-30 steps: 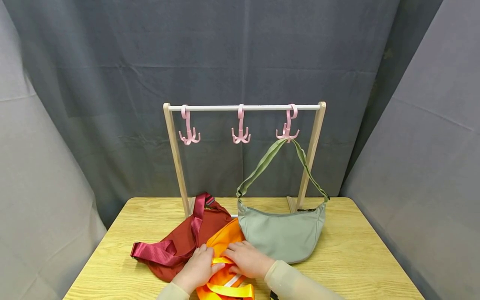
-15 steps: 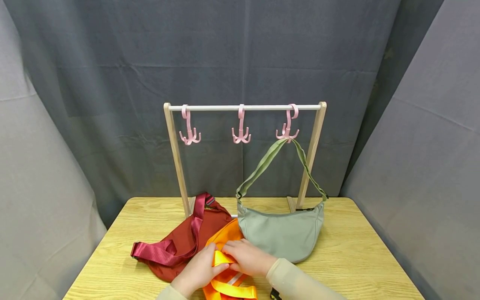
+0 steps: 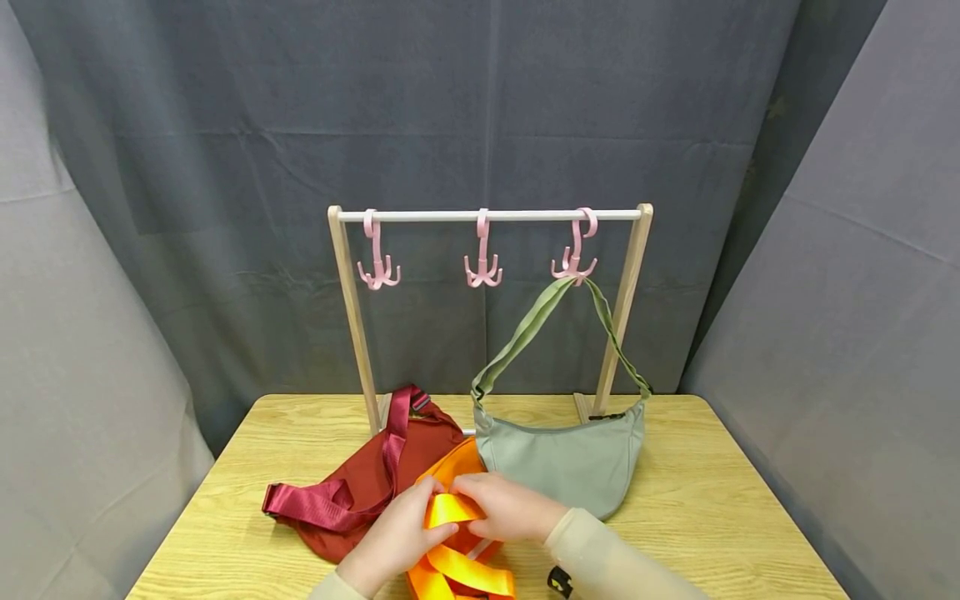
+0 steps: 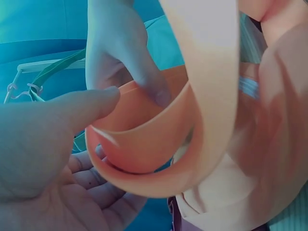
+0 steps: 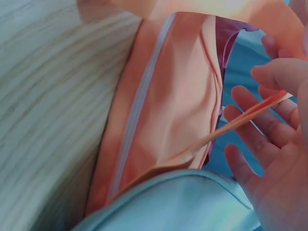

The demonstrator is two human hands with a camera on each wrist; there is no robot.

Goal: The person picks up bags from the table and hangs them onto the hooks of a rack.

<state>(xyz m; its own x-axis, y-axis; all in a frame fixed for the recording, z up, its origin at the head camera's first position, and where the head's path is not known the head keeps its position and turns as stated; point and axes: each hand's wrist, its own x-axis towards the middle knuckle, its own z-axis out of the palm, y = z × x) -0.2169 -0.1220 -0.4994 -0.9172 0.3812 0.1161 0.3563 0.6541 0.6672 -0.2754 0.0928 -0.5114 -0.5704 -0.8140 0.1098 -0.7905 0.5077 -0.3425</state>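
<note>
Both hands meet at an orange bag (image 3: 457, 461) at the table's near middle. My left hand (image 3: 396, 535) holds its yellow-orange strap (image 3: 467, 570), thumb on one side and fingers beneath the loop in the left wrist view. Across from it, my right hand (image 3: 517, 510) holds the same strap, its thumb against the band. The white zipper (image 5: 142, 106) runs along the bag in the right wrist view. To the left lies a dark red bag (image 3: 360, 475) with a crimson strap. A grey-green shoulder bag (image 3: 566, 462) hangs by its strap from the right pink hook (image 3: 574, 250).
Behind the bags stands a wooden rack with a white bar (image 3: 435, 217). Two more pink hooks, the left one (image 3: 378, 254) and the middle one (image 3: 482, 254), hang from it. A black buckle (image 3: 559, 581) lies beside the right sleeve. Grey curtains surround the wooden table (image 3: 720, 517).
Both hands have drawn closer together and gathered the strap up between them. The orange bag's near end has shifted slightly right. More of the black buckle shows, and the green bag swings slightly left.
</note>
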